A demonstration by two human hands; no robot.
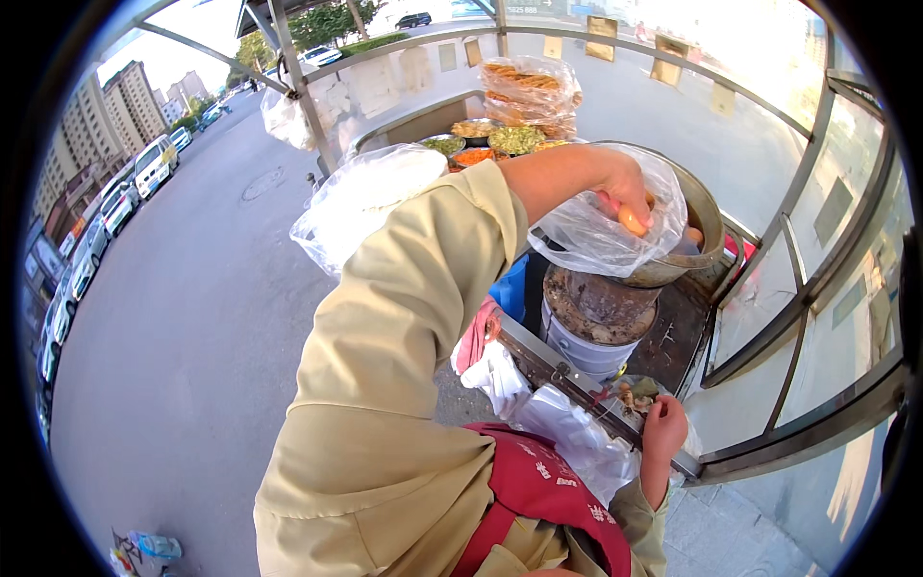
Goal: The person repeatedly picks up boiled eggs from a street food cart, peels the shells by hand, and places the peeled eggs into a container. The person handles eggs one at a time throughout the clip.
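My left hand (621,189) reaches over a large metal pot (707,209) and grips a brown egg (633,221). A clear plastic bag (606,249) spreads around the hand and drapes over the pot's near rim. More brown eggs (694,236) show at the pot's right side; the bag hides much of the inside. Lower down, my right hand (665,427) has its fingers curled beside a clear bag of food scraps (636,395). Whether those fingers pinch anything cannot be made out.
Under the pot stands a round stove (598,339). Behind are bowls of shredded vegetables (516,139) and bagged fried food (530,94). A white plastic bundle (375,195) lies left of them. Plastic bags (570,425) hang on the cart's front edge (537,346). Framed panels (822,238) enclose the right side.
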